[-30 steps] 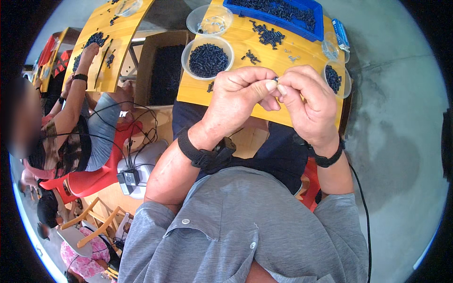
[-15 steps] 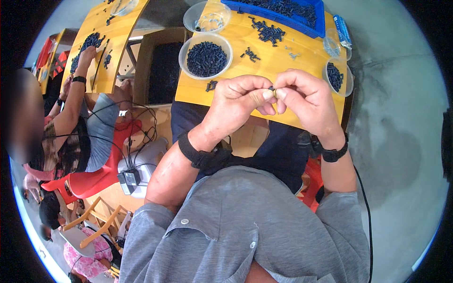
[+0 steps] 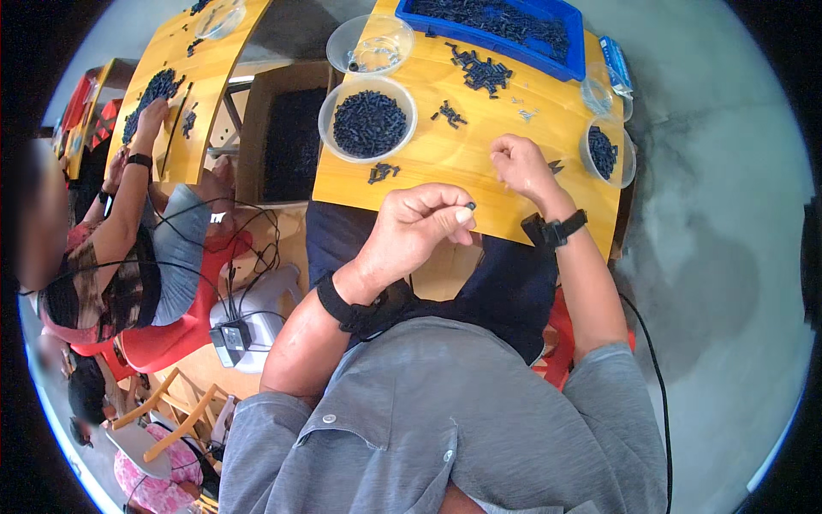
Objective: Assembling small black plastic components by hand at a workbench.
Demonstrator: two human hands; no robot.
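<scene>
My left hand [image 3: 415, 227] is closed in a pinch just off the table's near edge. Between its thumb and forefinger shows the end of a small black tubular piece [image 3: 471, 206]. Over the yellow table [image 3: 445, 167], farther forward, my right hand [image 3: 521, 169] has its fingers curled together; whatever they hold, if anything, is hidden. Beside that hand, a dark pointed tool tip [image 3: 556, 166] shows, the rest of it covered. Small piles of black pieces [image 3: 449, 114] lie beyond my hands, with a few tiny silvery bits [image 3: 526, 113] to their right.
A clear bowl of black pieces [image 3: 370, 120] stands at left, a smaller tub [image 3: 603, 152] at right. At the far edge sits a blue tray [image 3: 572, 70]. A carton [image 3: 253, 137] fills the gap before another table, where a co-worker's hand [image 3: 152, 116] touches black pieces.
My hands were together at the small piece and have parted. The right hand has moved forward over the table; the left has drawn slightly back, keeping the black piece.
</scene>
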